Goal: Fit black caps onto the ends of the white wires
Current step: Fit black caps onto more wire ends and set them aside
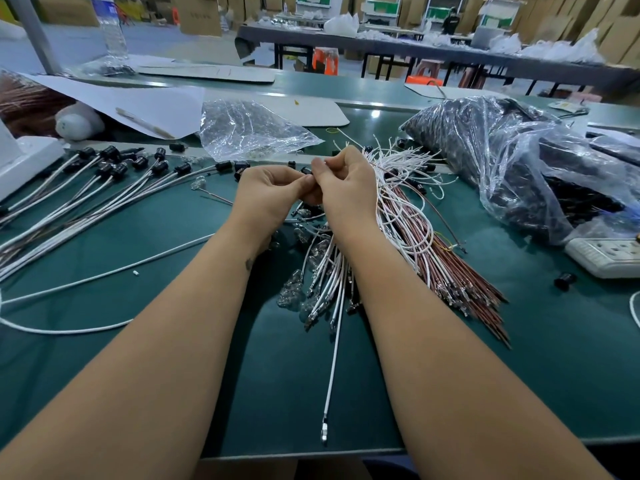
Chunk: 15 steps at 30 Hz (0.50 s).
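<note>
My left hand (268,194) and my right hand (346,183) meet fingertip to fingertip above the green table. Between them a small black cap (306,171) is pinched; most of it is hidden by the fingers. A white wire (332,368) hangs from the hands down to a metal terminal near the front edge. Under my right wrist lies a bundle of white wires (398,188) and brown wires (460,282). Capped white wires (114,181) fan out at the left.
A clear bag of black caps (519,161) fills the right. A clear, mostly flat bag (249,133) lies behind the hands. Glass bulbs (294,289) sit under my arms. A white power strip (606,256) and a loose cap (564,280) lie at the right edge.
</note>
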### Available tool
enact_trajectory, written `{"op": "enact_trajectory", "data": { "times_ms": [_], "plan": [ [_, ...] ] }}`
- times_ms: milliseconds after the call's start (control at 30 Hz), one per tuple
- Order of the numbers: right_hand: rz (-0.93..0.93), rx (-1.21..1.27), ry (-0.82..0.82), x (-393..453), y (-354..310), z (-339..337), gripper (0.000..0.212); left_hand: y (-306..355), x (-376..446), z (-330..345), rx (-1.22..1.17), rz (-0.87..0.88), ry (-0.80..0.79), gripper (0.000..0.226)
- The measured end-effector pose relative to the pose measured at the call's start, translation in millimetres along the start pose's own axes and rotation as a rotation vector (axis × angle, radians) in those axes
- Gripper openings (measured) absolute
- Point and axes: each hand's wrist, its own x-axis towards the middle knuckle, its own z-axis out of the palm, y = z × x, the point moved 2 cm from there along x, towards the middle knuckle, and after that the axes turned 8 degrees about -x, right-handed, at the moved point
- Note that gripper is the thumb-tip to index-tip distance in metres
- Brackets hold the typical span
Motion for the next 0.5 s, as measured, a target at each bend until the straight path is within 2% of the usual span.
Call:
{"op": "enact_trajectory", "data": {
  "times_ms": [233, 367, 433, 500],
  "plan": [
    [0.034, 0.113, -0.026, -1.3, 2.1, -1.9, 0.025, -2.7, 3.2, -1.7, 0.085, -0.008, 0.008, 0.01],
    [-0.002, 0.13, 0.039, 1.2, -2.2, -1.8, 0.016, 5.5, 6.6, -3.6, 0.199, 0.095, -0.021, 0.011],
    [-0.022, 0.108, 0.092, 2.4, -4.5, -2.8, 0.013, 10.7, 6.5, -7.2, 0.33, 0.169, -0.074, 0.018],
    [-0.032, 0.145, 0.166, 2.8, -5.5, -7.2, 0.012, 11.6, 8.0, -14.5, 0.557, 0.173, -0.133, 0.027]
  ]
}}
